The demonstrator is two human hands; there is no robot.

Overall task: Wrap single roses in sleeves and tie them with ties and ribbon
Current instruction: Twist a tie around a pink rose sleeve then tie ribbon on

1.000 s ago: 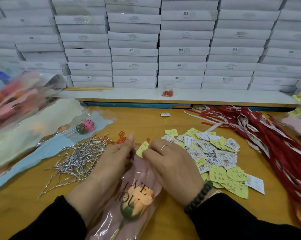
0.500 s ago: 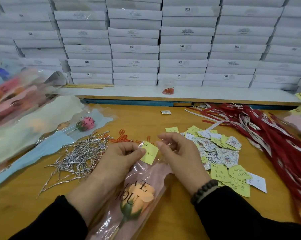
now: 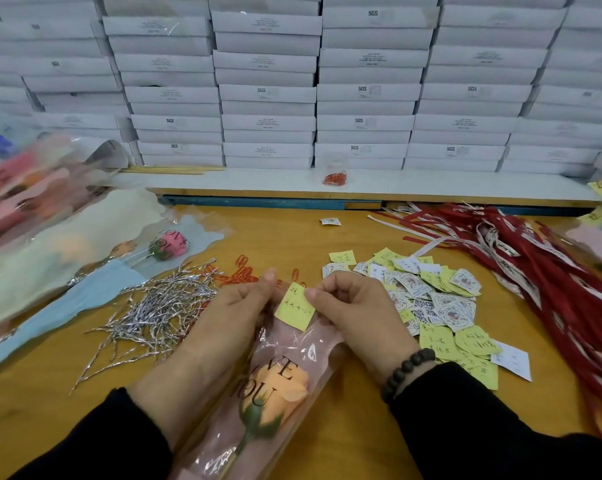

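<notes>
An orange rose (image 3: 279,393) lies in a clear pink sleeve (image 3: 292,344) printed "LOVE YOU", bloom toward the table's middle, stem toward me. A yellow handwritten note (image 3: 294,308) sits at the sleeve's open top edge. My left hand (image 3: 223,317) grips the sleeve's top left edge beside the note. My right hand (image 3: 355,313) pinches the note's right edge together with the sleeve. Silver twist ties (image 3: 157,310) lie in a heap to the left. Red ribbons (image 3: 549,278) are piled on the right.
Yellow notes and printed tags (image 3: 434,303) spread right of my hands. Orange paper clips (image 3: 244,273) lie beyond them. Wrapped roses (image 3: 167,245) and empty sleeves (image 3: 50,258) cover the left. White boxes (image 3: 268,91) are stacked on a ledge behind the wooden table (image 3: 361,427).
The yellow note has come down from my fingertips onto the sleeve's top edge. My right hand closed in from beside the note and now pinches it against the sleeve.
</notes>
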